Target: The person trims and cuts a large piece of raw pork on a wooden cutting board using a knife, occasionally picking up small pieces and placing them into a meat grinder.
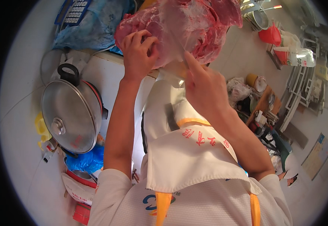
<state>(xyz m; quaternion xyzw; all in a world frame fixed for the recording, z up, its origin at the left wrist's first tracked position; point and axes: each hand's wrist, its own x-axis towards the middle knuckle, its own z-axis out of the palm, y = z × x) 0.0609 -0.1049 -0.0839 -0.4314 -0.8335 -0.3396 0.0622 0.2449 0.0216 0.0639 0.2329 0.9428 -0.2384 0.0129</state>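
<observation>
A large slab of raw red meat (207, 28) with pale fat and membrane lies at the top of the view. My left hand (139, 52) presses on its near left part, fingers curled into the surface. In my right hand (207, 84) is a knife, held with the index finger stretched forward along it. The knife blade (181, 49) points away from me and rests against or just over the meat's near edge; its tip is hard to make out. My grip hides the handle.
A lidded pot (68, 116) with black handles stands left of my left forearm. Beyond it are blue plastic sheeting (92, 34) and a blue keypad device (73, 13). A blue bag (87, 160) lies nearer me. At the right are a red container (271, 34) and a cluttered wooden board (267, 103).
</observation>
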